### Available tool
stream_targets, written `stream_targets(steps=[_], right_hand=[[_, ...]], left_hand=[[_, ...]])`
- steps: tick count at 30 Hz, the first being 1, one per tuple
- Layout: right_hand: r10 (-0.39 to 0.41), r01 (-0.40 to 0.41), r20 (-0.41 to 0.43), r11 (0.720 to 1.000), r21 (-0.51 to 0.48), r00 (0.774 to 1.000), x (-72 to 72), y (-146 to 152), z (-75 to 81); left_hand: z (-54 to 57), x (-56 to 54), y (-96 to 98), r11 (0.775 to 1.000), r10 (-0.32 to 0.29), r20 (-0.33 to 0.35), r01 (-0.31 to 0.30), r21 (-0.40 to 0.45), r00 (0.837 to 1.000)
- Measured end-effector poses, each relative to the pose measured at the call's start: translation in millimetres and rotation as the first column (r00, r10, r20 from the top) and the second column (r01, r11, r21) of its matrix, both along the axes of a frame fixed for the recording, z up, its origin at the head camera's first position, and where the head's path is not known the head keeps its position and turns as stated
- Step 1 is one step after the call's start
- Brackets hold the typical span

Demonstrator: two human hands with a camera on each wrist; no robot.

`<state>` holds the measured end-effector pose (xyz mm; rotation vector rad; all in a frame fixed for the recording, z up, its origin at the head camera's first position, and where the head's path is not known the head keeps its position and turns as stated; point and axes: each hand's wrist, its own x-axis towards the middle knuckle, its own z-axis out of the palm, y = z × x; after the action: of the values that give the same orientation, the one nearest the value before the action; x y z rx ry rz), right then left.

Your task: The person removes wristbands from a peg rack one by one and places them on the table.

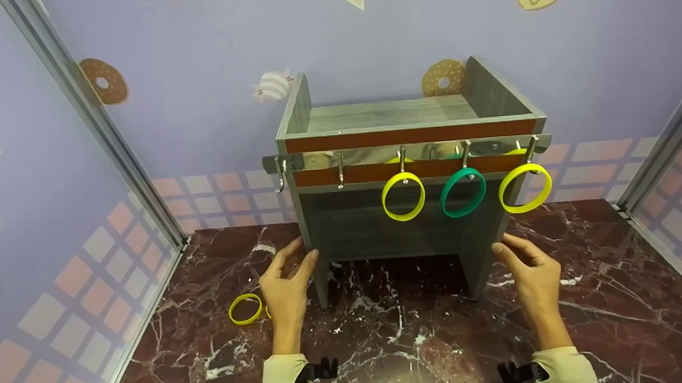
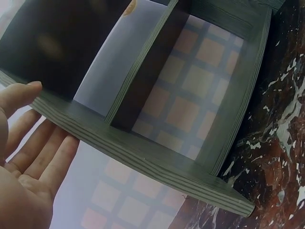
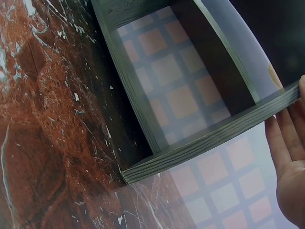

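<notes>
A grey wood-grain shelf unit (image 1: pixel 384 131) stands on the dark red marble tabletop (image 1: pixel 376 339). My left hand (image 1: pixel 287 286) holds its left side panel (image 2: pixel 143 160), thumb on the front edge and fingers along the outer face. On the opposite side, my right hand (image 1: pixel 530 275) grips the right side panel (image 3: pixel 209 138) between thumb and fingers. Across the front runs a metal hook rail (image 1: pixel 368 155). From its hooks hang a yellow ring (image 1: pixel 402 218), a green ring (image 1: pixel 460 214) and another yellow ring (image 1: pixel 520 209); the two leftmost hooks hold nothing.
Left of my left hand, a yellow ring (image 1: pixel 244 323) lies on the tabletop, with a second one mostly hidden behind the hand. A patterned purple wall (image 1: pixel 210 105) rises behind the unit, and side panels with metal frame posts (image 1: pixel 93 119) flank the table.
</notes>
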<state>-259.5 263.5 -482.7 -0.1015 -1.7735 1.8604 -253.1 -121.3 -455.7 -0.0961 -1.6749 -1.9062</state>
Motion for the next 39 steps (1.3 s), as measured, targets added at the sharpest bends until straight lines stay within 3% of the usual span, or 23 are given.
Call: stream_targets(steps=[18,24,27,31,35,39], right_hand=[[-0.063,0.057,0.06,0.994,0.096,0.996,8.9,-7.4,5.6],[-0.048,0.045,0.069,0.998,0.031,0.996,12.3,-6.4,16.6],[-0.002,0.004,0.016,0.996,-0.092,1.0,13.6,-6.9,29.3],[0.046,-0.068,-0.103,0.971,-0.227,0.994,15.1,-8.9,47.9],[0.045,-0.11,-0.216,0.949,-0.296,0.975,16.7,-10.9,62.8],[0.068,-0.19,-0.312,0.907,-0.377,0.948,18.2,-11.8,75.7]], left_hand=[[-4.0,-1.5,3.0,0.995,0.096,-0.001,-0.096,0.011,0.995],[-1.7,-2.4,4.6,0.995,0.102,0.01,-0.101,-0.009,0.995],[-1.9,-2.2,5.8,0.994,0.108,0.01,-0.108,-0.034,0.994],[-2.4,-1.5,5.9,0.993,0.119,0.011,-0.118,-0.031,0.993],[-2.0,-1.2,5.4,0.992,0.124,0.026,-0.123,-0.034,0.992],[-1.6,-1.2,4.6,0.991,0.129,0.033,-0.127,-0.044,0.991]])
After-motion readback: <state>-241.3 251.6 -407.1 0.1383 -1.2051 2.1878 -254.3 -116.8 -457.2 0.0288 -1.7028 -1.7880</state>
